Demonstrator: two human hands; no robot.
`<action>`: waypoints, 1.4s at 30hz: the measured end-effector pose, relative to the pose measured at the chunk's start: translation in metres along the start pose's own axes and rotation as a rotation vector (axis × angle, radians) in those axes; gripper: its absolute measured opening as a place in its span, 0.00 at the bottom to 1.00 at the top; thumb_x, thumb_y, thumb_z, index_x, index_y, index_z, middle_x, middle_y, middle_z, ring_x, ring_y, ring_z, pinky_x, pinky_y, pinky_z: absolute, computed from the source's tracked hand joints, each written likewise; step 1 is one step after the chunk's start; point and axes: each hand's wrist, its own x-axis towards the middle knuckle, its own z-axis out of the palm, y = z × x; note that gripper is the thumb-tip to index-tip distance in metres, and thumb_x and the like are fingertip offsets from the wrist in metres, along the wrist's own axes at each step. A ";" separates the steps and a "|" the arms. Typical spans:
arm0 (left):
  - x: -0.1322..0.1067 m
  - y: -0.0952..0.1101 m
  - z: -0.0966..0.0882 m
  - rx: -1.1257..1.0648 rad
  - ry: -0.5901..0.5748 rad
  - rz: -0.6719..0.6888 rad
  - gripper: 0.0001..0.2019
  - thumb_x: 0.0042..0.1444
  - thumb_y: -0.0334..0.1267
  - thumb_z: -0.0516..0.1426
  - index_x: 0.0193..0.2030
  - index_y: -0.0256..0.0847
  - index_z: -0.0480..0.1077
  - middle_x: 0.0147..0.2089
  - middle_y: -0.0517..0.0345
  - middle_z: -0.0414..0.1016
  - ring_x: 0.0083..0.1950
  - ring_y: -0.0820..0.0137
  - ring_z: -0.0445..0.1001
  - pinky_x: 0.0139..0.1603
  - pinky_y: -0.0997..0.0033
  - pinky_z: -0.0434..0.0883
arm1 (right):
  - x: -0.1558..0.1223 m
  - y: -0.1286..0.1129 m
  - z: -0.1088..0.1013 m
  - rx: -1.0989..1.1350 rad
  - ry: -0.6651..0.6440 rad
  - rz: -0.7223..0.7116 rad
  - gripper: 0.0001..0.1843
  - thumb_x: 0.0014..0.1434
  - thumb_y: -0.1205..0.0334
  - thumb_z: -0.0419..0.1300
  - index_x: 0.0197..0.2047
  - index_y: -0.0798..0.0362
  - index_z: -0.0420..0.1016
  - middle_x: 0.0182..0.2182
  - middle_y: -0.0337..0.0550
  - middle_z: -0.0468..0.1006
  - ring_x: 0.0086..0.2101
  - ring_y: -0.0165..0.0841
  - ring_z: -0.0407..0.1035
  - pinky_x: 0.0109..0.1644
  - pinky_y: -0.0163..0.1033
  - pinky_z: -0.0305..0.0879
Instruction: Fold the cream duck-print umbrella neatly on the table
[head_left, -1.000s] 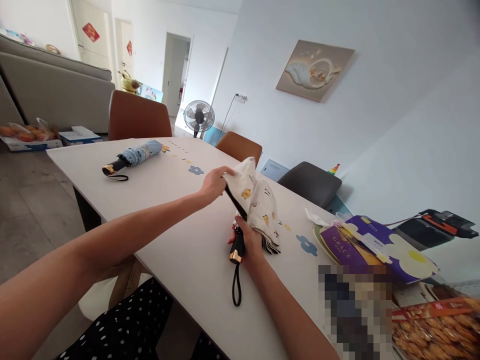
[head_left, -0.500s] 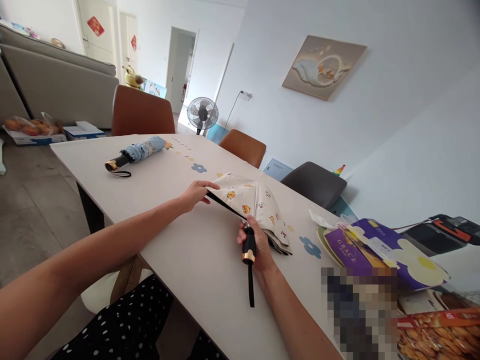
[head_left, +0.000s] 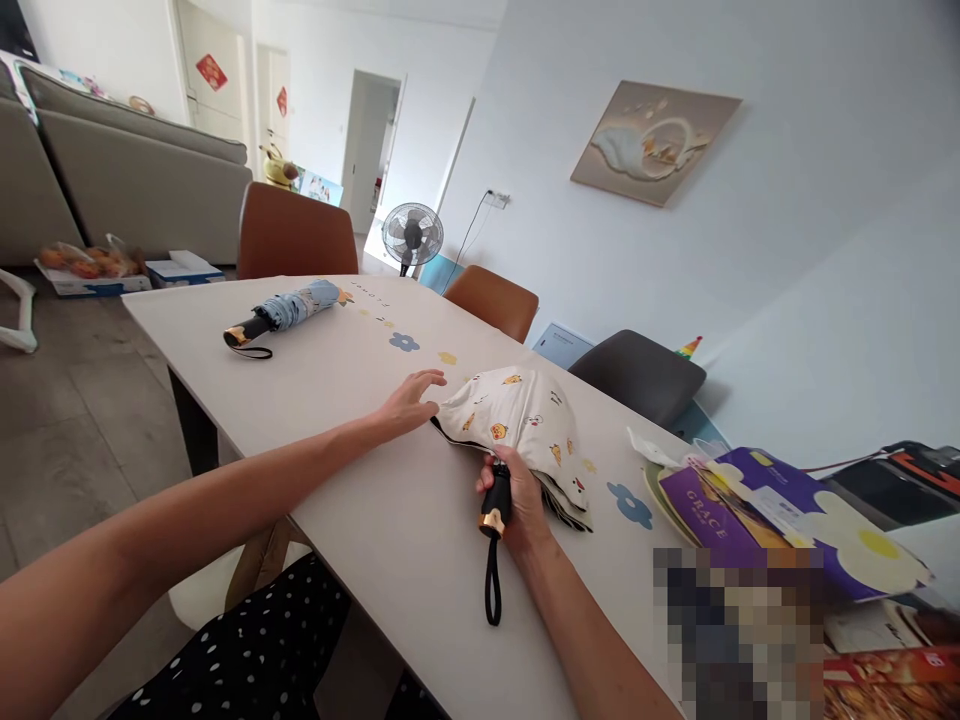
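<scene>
A cream umbrella [head_left: 517, 415] with small yellow cartoon figures is folded down but loose, its cloth fanned out above the table. My right hand [head_left: 517, 495] is wrapped round its black and gold handle, from which a black wrist strap hangs. Beside the left edge of the cloth, my left hand [head_left: 411, 402] is open with fingers apart; whether the thumb touches the cloth I cannot tell. A second umbrella [head_left: 300, 305], light blue and rolled up, lies farther left on the table with its black and gold handle towards me.
The white table [head_left: 360, 490] has flower prints. Purple boxes [head_left: 780, 510] and packaged food [head_left: 892, 670] crowd its right side, partly under a blurred patch. Chairs [head_left: 296, 232] stand along the far edges, with a fan [head_left: 412, 235] behind.
My left hand has let go of the cloth's left corner and opened. The cream cloth has spread and puffed a little. My view has shifted slightly; the blue umbrella lies where it was.
</scene>
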 end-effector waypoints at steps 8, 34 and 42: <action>-0.010 0.041 0.071 0.008 -0.100 0.259 0.26 0.57 0.42 0.46 0.61 0.34 0.55 0.66 0.48 0.51 0.67 0.69 0.46 0.66 0.67 0.46 | 0.000 0.007 0.001 -0.185 -0.030 -0.077 0.16 0.48 0.55 0.60 0.17 0.54 0.64 0.10 0.36 0.63 0.14 0.28 0.60 0.17 0.35 0.61; 0.020 0.067 0.049 -1.300 -0.418 -0.500 0.14 0.43 0.38 0.61 0.38 0.35 0.70 0.32 0.51 0.76 0.35 0.64 0.75 0.42 0.63 0.72 | -0.016 0.001 0.004 -0.325 -0.342 0.069 0.13 0.49 0.54 0.57 0.22 0.56 0.66 0.12 0.36 0.65 0.13 0.25 0.56 0.19 0.33 0.59; 0.021 0.061 0.048 -1.231 -0.354 -0.606 0.20 0.40 0.47 0.62 0.38 0.37 0.69 0.30 0.54 0.75 0.32 0.63 0.74 0.36 0.61 0.73 | -0.017 0.001 0.009 -0.278 -0.301 0.074 0.16 0.50 0.52 0.59 0.36 0.57 0.70 0.20 0.40 0.72 0.16 0.28 0.63 0.14 0.30 0.58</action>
